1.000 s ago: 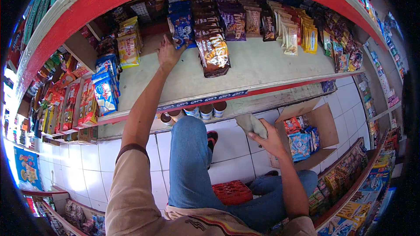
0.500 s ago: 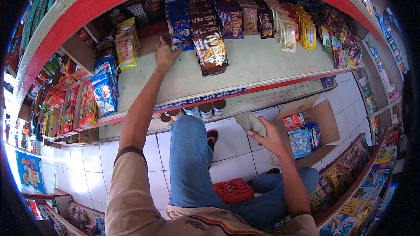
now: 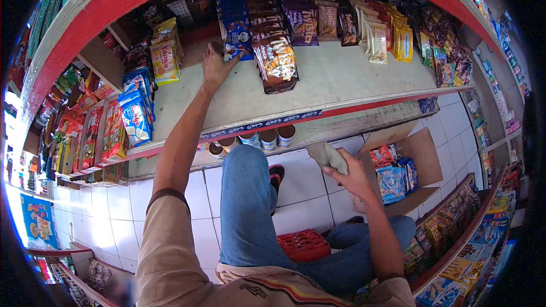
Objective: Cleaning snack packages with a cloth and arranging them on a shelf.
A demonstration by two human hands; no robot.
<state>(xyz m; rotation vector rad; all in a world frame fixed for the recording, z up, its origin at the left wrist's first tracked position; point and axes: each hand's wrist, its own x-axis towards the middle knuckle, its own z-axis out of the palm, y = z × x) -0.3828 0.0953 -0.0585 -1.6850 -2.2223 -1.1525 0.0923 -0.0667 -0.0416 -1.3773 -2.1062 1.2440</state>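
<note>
My left hand (image 3: pixel 214 69) rests on the pale shelf board (image 3: pixel 187 92), thumb and fingers apart. Its thumb touches the bottom of the front blue snack packet (image 3: pixel 237 40) in a row running back into the shelf; the fingertips lie left of that row, partly in shadow. Immediately right of it is a row of brown snack packets (image 3: pixel 275 63), the front one closest to the shelf edge. Over the floor, in front of the shelf, my right hand (image 3: pixel 354 175) is closed around a folded grey-green cloth (image 3: pixel 328 158), which sticks out beyond the fingers.
Yellow-and-pink packets (image 3: pixel 165 59) and blue-white packets (image 3: pixel 135 118) stand left of my arm. Cream packets (image 3: pixel 375 40) and yellow packets (image 3: pixel 404 42) line the right. An open cardboard box (image 3: pixel 424 159) holds packets below. Tubs (image 3: pixel 268 139) sit under the shelf; a red crate (image 3: pixel 304 245) is beside my legs.
The view has shifted slightly. My left hand stays against the blue packets, and my right hand still holds the cloth at nearly the same place.
</note>
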